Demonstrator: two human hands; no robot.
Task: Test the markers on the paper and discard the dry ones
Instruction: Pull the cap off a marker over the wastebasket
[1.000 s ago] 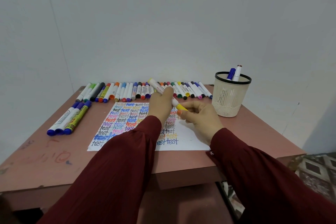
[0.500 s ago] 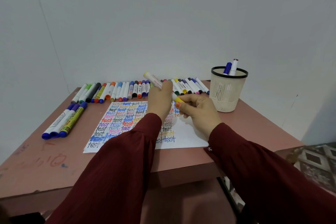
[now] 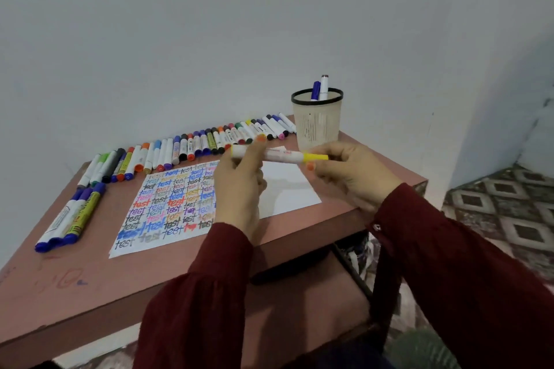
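Two hands in dark red sleeves (image 3: 209,293) hold one white-barrelled marker (image 3: 281,156) level above the sheet, not touching it. Left hand (image 3: 239,189) is curled round the barrel's left end; right hand (image 3: 350,174) pinches the yellow cap (image 3: 314,157) between thumb and fingers. Cap appears seated. Step in hand, as judged: uncapping for a test stroke; recapping cannot be ruled out. Next move calls for a straight pull along the barrel, then tip down on the blank right part of the white paper (image 3: 287,189), lettered elsewhere with coloured "test", on the reddish-brown table (image 3: 90,293). Beyond: three thick blue-capped markers (image 3: 70,219) at left, a long row of capped markers (image 3: 195,147) by the wall, and a beige mesh cup (image 3: 316,123) holding two markers, likely the discards
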